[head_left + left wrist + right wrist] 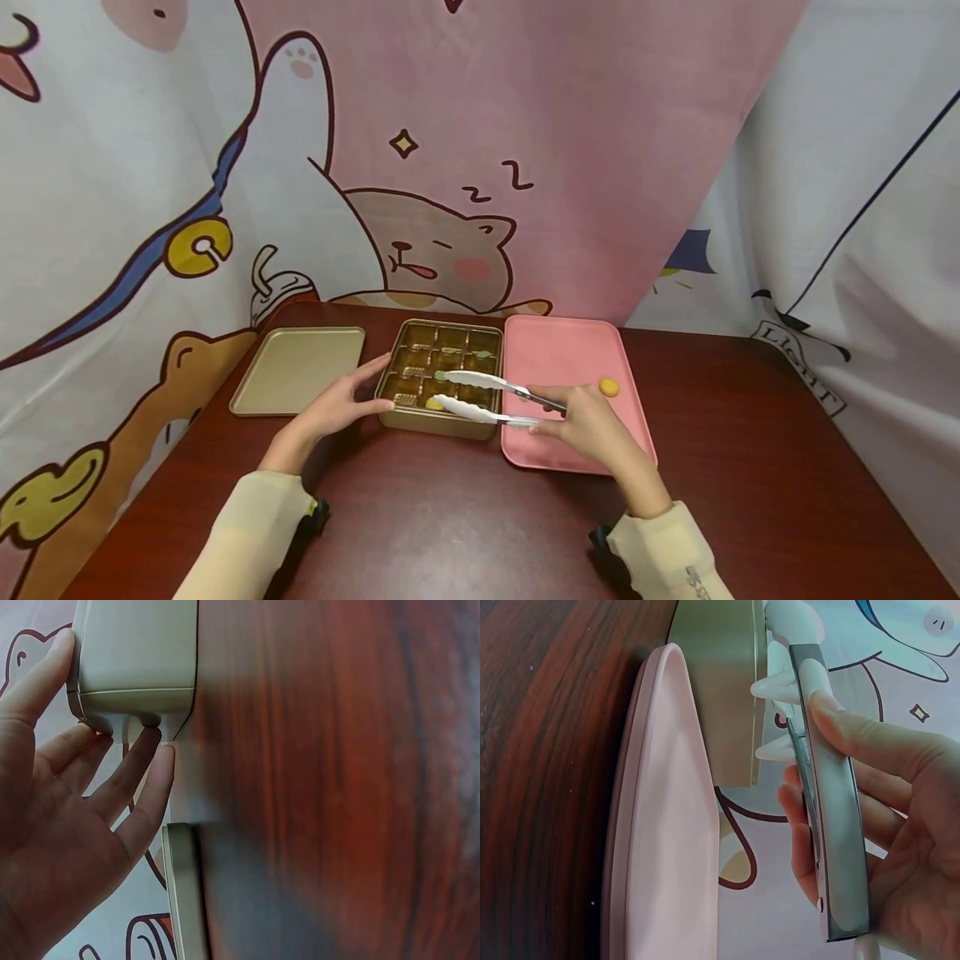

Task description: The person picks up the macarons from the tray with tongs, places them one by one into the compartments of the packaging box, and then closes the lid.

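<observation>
A gold box [438, 423] divided into several compartments stands mid-table. My left hand [337, 408] touches its left side with lightly bent fingers, the thumb at the front left corner; in the left wrist view its fingertips [152, 733] rest against the box wall. My right hand [588, 421] holds metal tongs [536, 400] with white scalloped tips, thumb on one arm and fingers on the other. The tongs' tips are spread over the box. By the lower tip a yellow piece [434, 404] shows in a front compartment; a green piece [440, 376] shows at the upper tip.
Right of the box lies a pink tray [558, 350] with a yellow round piece [609, 387] near its right edge. To the left is a beige tray [300, 367]. More green pieces [483, 354] sit in back compartments. A printed curtain [570, 167] hangs behind the dark wooden table [450, 517].
</observation>
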Tool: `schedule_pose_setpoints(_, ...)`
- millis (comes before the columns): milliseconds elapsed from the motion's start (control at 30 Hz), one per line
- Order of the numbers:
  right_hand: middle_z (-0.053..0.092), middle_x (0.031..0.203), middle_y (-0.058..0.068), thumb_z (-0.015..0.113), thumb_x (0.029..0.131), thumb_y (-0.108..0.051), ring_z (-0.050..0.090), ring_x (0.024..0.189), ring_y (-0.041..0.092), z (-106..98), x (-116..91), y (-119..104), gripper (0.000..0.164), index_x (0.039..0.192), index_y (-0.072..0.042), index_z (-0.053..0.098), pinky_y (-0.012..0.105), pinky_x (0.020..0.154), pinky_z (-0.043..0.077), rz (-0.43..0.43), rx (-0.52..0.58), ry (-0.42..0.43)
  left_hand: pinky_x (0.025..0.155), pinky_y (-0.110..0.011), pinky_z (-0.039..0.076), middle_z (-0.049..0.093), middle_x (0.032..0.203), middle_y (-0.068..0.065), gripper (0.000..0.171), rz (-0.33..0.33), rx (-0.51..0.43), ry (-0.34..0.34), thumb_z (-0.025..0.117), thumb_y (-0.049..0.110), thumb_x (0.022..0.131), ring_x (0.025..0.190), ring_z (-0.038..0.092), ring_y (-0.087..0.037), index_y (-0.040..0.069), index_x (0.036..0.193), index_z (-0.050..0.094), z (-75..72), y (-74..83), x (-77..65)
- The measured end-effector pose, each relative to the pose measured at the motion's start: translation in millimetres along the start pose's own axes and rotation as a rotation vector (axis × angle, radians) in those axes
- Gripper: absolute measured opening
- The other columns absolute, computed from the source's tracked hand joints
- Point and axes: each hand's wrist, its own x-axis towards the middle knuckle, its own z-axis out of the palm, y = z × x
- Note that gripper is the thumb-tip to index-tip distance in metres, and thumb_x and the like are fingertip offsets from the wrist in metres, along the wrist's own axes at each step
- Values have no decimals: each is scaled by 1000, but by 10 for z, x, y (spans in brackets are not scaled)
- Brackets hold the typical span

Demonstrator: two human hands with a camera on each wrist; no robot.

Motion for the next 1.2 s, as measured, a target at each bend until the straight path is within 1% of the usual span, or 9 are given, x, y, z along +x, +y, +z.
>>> schedule_pose_setpoints(67, 78, 105, 7, 87, 74, -18, 72, 88, 20, -12, -8, 3, 50, 122, -11, 73, 39, 76, 57, 19, -3, 6, 118, -65, 20, 20, 166, -18, 83, 0, -1, -3, 72, 23, 92, 152, 20, -41, 5, 158, 25, -2, 0, 1)
schedule_pose_setpoints(167, 78, 99, 5, 88, 74, -20, 70, 83, 19, -37, -23, 26, 51, 122, -12, 74, 36, 81, 47, 38, -21, 23, 118, -65, 20, 20, 166, -19, 82, 1, 1, -3, 71, 20, 93, 152, 20, -42, 4, 158, 25, -2, -1, -1)
schedule_pose_setpoints(300, 77, 93, 3, 88, 74, -22, 59, 76, 21, -99, -60, 74, 51, 122, -13, 74, 33, 75, 35, 84, -40, 38, 118, -65, 20, 21, 166, -18, 81, -6, 16, 2, 71, 20, 93, 151, 21, -42, 5, 158, 25, 0, -7, -6)
schedule_pose_setpoints(467, 76, 105, 10, 86, 77, -20, 66, 88, 25, -225, -151, 185, 52, 126, -9, 71, 38, 71, 51, 133, -27, 52, 118, -65, 19, 21, 166, -18, 82, -6, 24, -2, 72, 23, 93, 152, 19, -41, 5, 158, 25, 8, -3, 0)
schedule_pose_setpoints(600, 75, 113, 14, 85, 78, -18, 70, 95, 27, -306, -234, 297, 55, 129, -8, 69, 41, 75, 55, 154, -28, 71, 118, -65, 19, 21, 166, -19, 83, -5, 16, -1, 72, 22, 92, 152, 19, -42, 4, 158, 25, 6, 0, 1)
schedule_pose_setpoints(800, 75, 109, 16, 86, 76, -20, 69, 90, 27, -443, -357, 470, 58, 130, -8, 68, 32, 68, 50, 202, -53, 104, 118, -65, 19, 21, 166, -18, 84, 2, 10, 1, 73, 25, 92, 152, 19, -42, 4, 158, 25, -1, -11, 2)
schedule_pose_setpoints(967, 74, 88, 11, 88, 74, -24, 59, 75, 20, -541, -482, 615, 60, 128, -6, 69, 25, 60, 41, 254, -92, 121, 118, -65, 20, 21, 165, -19, 83, -6, 13, 1, 72, 25, 92, 151, 20, -42, 4, 158, 26, 3, -1, -3)
schedule_pose_setpoints(1067, 74, 90, 16, 88, 74, -26, 55, 74, 21, -589, -561, 704, 61, 128, -5, 68, 26, 59, 38, 286, -129, 123, 118, -65, 19, 21, 166, -18, 83, -9, 17, 0, 72, 25, 92, 152, 20, -42, 5, 158, 26, 1, 0, -5)
schedule_pose_setpoints(1200, 72, 109, 26, 87, 76, -29, 58, 79, 26, -650, -672, 824, 64, 131, -3, 66, 29, 61, 41, 326, -159, 120, 119, -65, 19, 21, 166, -16, 84, -8, 19, 1, 73, 27, 92, 152, 18, -41, 6, 158, 26, 1, 1, -5)
